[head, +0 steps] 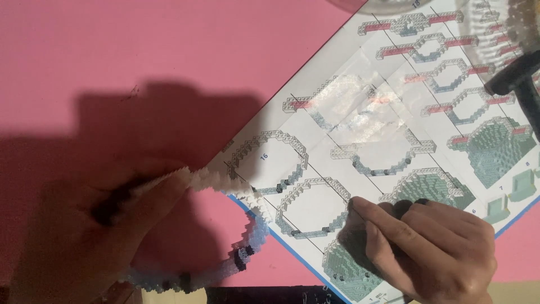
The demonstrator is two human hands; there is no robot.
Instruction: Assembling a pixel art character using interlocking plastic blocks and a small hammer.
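head view count: 1 brick ring (247, 225), 1 instruction sheet (394, 129), 2 hands, 1 dark tool-like object (520, 84) at right edge
left hand (84, 236): fingers pinched together on the white upper-left end of the brick ring, holding it just above the pink mat (140, 50)
right hand (427, 247): fingers curled together, index fingertip pressed on the instruction sheet at a ring diagram; holds nothing that shows
brick ring position: lower centre, between the two hands, its right side overlapping the sheet's left corner
brick ring make-up: white small bricks on top, pale blue below, a few black ones near the bottom
brick ring axis: open loop, long run from the left-hand pinch out right, then curving down and back left; partly hidden by the hand
instruction sheet: lies skewed on the mat, blue-edged, rows of grey and teal build-step drawings
dark object: blurred, cannot tell what it is
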